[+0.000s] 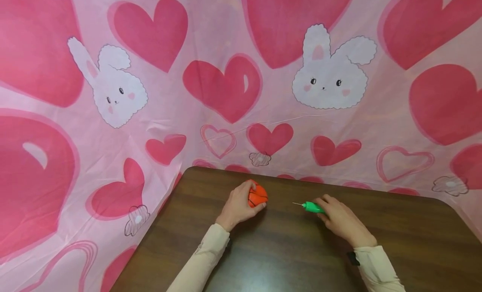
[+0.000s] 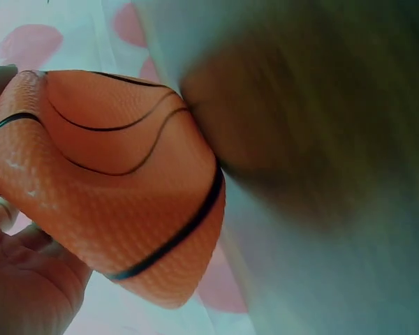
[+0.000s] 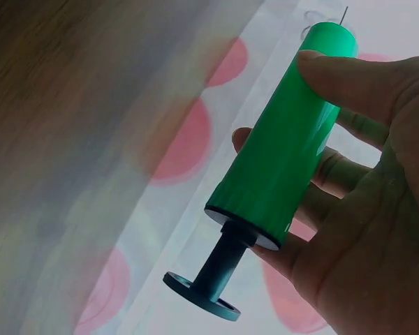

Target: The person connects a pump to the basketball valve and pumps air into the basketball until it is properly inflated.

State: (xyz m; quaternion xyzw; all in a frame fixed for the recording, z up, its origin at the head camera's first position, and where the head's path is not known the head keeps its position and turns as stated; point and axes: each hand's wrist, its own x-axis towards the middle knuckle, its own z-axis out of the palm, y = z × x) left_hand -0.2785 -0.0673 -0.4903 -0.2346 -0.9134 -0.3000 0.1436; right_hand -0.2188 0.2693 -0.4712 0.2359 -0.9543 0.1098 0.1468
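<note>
A small orange toy basketball [image 1: 258,196] with black lines is in the grip of my left hand [image 1: 238,206], over the back part of the table. Up close in the left wrist view, the ball [image 2: 146,216] looks soft and caved in on one side, its edge against the tabletop. My right hand [image 1: 345,221] holds a green hand pump [image 1: 313,207], its thin needle [image 1: 297,203] directed left at the ball, with a gap between them. From the right wrist view, thumb and fingers wrap the green barrel [image 3: 279,146]; the black plunger handle [image 3: 202,296] sticks out behind.
Beneath both hands is a dark brown wooden table [image 1: 278,258] with rounded back corners. Just behind and to its left hangs a pink cloth [image 1: 211,45] printed with hearts and white rabbits.
</note>
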